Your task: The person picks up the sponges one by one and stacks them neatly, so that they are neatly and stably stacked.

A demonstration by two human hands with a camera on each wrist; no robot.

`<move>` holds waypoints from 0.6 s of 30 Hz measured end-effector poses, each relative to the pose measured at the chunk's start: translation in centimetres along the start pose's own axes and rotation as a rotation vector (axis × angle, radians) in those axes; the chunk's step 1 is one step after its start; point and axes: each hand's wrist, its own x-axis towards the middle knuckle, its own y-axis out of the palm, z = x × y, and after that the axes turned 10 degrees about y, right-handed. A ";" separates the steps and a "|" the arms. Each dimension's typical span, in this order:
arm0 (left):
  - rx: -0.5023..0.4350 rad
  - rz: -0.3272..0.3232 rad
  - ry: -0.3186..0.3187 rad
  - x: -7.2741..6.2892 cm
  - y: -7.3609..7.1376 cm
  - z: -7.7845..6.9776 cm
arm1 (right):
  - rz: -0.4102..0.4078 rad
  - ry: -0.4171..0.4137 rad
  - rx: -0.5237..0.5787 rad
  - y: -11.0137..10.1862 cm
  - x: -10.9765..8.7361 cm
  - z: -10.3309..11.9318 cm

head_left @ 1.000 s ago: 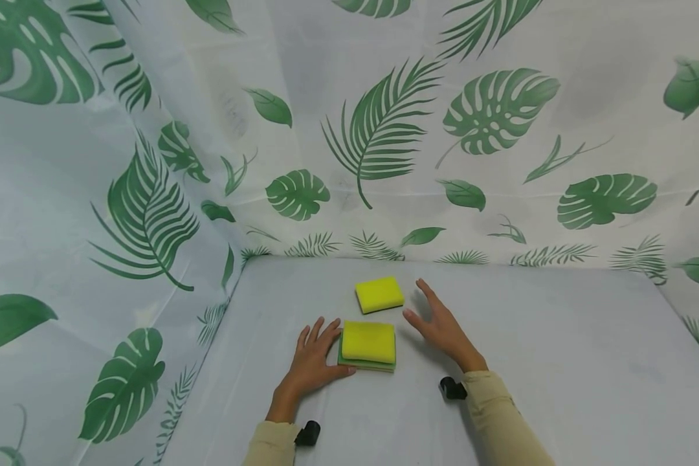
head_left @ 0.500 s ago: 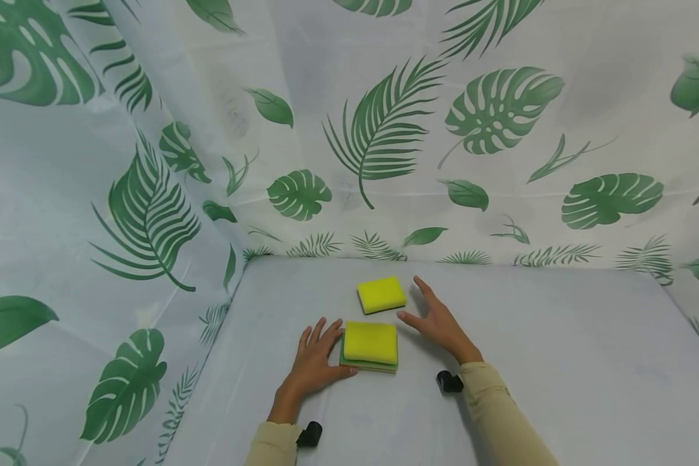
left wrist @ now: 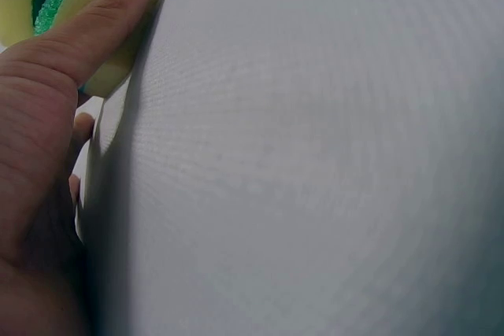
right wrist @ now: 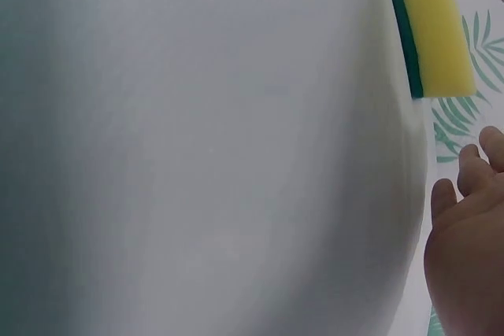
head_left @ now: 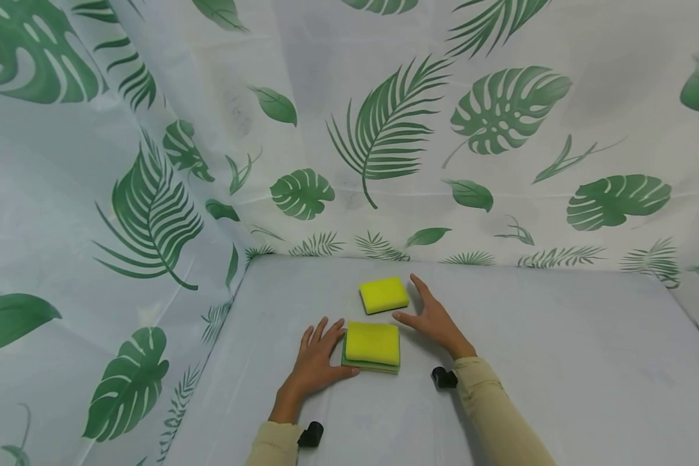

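Note:
A stack of yellow sponges with green scouring layers (head_left: 373, 342) lies on the table; a dark blue-green layer also shows in the left wrist view. At its left side is my left hand (head_left: 311, 369), fingers spread and mostly straight. Its thumb (left wrist: 98, 25) rests against the stack's near edge, and the index fingertip is by the far left corner. Behind the stack lies a single yellow sponge (head_left: 384, 295), its dark green layer (right wrist: 405, 33) downward. My right hand (head_left: 437, 323) hovers just right of that sponge, thumb and fingers apart, holding nothing.
The white table (head_left: 559, 343) reaches far to the right. A leaf-printed curtain (head_left: 408, 129) rises along the table's back and left edges. Small black wrist cameras (head_left: 444, 378) sit beside both sleeves.
My right hand has moved a little left, closer to the single sponge. The left hand and both the stack and single sponge stay in place; the head view has shifted slightly.

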 end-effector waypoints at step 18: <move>-0.005 -0.003 0.002 0.0 -0.1 -0.1 | 0.021 -0.014 0.017 0.6 1.7 0.0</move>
